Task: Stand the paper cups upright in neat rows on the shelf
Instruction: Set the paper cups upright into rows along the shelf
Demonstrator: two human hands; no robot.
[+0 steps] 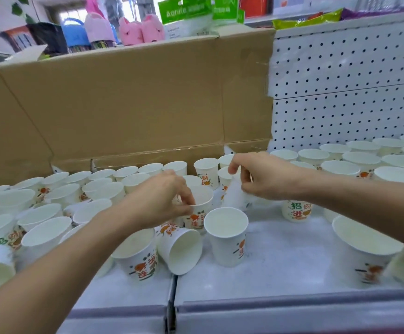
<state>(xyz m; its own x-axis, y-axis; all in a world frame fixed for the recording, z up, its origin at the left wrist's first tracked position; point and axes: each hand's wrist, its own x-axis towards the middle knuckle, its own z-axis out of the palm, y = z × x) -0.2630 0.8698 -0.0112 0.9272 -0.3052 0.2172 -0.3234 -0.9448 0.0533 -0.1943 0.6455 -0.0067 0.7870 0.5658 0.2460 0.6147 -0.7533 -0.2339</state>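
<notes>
Paper cups (pixel 136 180), white with orange and green print, many, standing on a pale shelf (pixel 280 261).

Head view, single:
- Left group: cups packed closely mouth-up from the shelf's left edge to the middle, in rows that are loose rather than straight; some lean on their neighbours.
- Right group (pixel 355 160): more upright cups in tidier rows at the back right, against the white pegboard panel (pixel 341 80).
- Left hand (pixel 162 198): thumb and fingertips pinch the rim of a printed cup (pixel 199 210), which stands upright at mid-shelf.
- Right hand (pixel 261 177): fingers curled around a blurred cup (pixel 234 195), held just right of the printed cup and above the shelf; its tilt cannot be told.
- Tipped cup (pixel 180 247): lying on its side with its mouth toward the camera, just in front of the printed cup.
- Front cup (pixel 227 235): upright, just right of the tipped cup, bare shelf to its right.
- Near-right cup (pixel 365 251): upright at the front right, partly under the right forearm.
- Cardboard sheet (pixel 123 100): brown, standing behind the left group.
- Pink slippers (pixel 140 30) and green packets (pixel 184 10): above the cardboard, at the back.
</notes>
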